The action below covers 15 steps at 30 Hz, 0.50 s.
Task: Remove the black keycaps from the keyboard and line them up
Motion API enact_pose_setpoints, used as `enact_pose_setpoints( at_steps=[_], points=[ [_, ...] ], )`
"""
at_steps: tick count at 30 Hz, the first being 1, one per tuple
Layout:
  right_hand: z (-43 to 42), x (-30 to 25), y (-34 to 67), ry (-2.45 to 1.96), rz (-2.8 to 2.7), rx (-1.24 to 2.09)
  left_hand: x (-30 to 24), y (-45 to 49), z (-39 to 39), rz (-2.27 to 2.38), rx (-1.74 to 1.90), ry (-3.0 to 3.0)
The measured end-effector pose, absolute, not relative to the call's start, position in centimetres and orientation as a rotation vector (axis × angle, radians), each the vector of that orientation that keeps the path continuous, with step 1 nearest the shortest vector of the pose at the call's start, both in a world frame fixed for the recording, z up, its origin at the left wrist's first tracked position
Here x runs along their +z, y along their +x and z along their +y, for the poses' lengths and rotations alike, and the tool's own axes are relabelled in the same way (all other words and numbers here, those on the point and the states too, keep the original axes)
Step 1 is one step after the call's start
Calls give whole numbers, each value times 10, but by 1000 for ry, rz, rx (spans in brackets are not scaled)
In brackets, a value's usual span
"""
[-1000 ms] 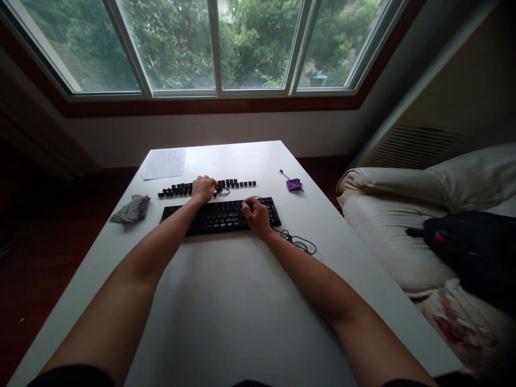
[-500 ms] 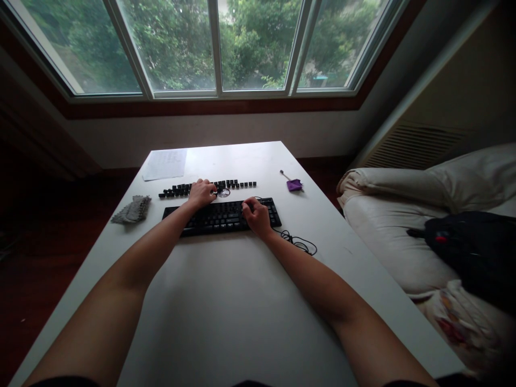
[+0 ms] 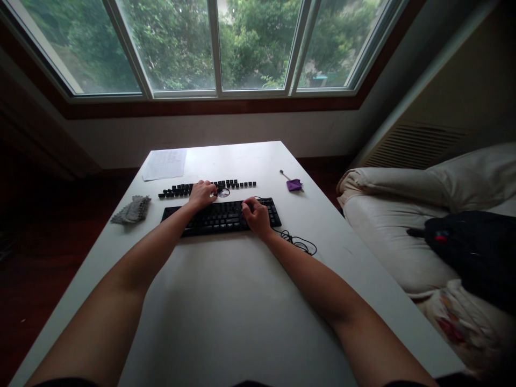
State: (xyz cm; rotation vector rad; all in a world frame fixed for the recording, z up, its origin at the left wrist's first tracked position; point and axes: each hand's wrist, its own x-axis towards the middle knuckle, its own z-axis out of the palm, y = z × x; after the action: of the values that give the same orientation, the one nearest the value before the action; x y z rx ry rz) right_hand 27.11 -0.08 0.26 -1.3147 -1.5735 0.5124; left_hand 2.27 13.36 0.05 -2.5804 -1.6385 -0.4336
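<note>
A black keyboard (image 3: 217, 217) lies across the middle of a white table (image 3: 226, 301). Behind it runs a row of loose black keycaps (image 3: 177, 189), with a small wire ring tool (image 3: 223, 192) beside them. My left hand (image 3: 201, 194) rests curled over the keycap row at the keyboard's far edge; what its fingers pinch is hidden. My right hand (image 3: 256, 215) sits on the right part of the keyboard, fingers curled down onto the keys. The keyboard cable (image 3: 298, 243) coils to the right.
A sheet of paper (image 3: 164, 163) lies at the far left corner, a grey cloth (image 3: 132, 209) at the left edge, a purple tool (image 3: 294, 184) at the far right. A cream sofa (image 3: 387, 226) with a black bag (image 3: 471, 252) stands on the right. Windows are behind.
My left hand has drawn back a little from the keycap row toward the keyboard's far edge. The right hand has stayed on the keyboard.
</note>
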Motion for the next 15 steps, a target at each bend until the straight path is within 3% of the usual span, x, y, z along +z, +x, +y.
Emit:
enact_pose_setpoints(
  at_steps=[15],
  points=[
    [-1,1,272,-1292,-1575,510,0,16,129,-1539,-495,-2705]
  ],
)
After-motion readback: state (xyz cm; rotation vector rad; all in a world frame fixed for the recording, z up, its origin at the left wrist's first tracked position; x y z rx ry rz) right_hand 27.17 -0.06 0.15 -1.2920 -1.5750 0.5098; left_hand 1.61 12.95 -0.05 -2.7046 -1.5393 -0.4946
